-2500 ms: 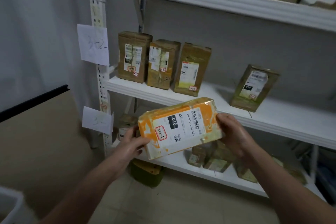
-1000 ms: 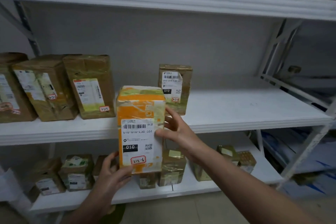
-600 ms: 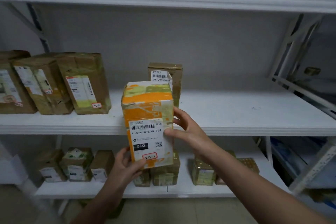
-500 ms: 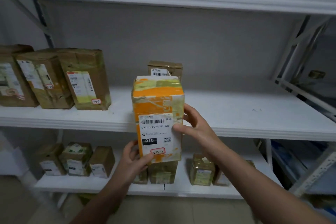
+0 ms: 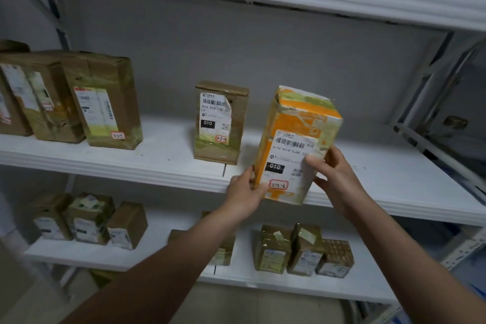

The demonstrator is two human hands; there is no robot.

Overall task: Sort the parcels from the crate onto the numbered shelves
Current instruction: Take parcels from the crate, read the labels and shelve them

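Parcel storeroom or courier pick-up point. White metal shelving (image 5: 131,166) stands in tiers against a plain grey wall (image 5: 263,47). Taped cardboard parcels (image 5: 105,102) stand in rows, each with a printed barcode label (image 5: 214,108). A red-bordered handwritten sticker (image 5: 220,138) reads 3-2-5. The orange parcel (image 5: 302,118) is labelled likewise.

The tilted orange-and-white taped parcel (image 5: 297,144) is at the near edge of the white middle shelf (image 5: 157,163), between the left hand (image 5: 244,192) and the right hand (image 5: 334,173). Left of it and farther back stands a brown cardboard box (image 5: 221,123). Brown taped parcels (image 5: 105,102) stand at far left.
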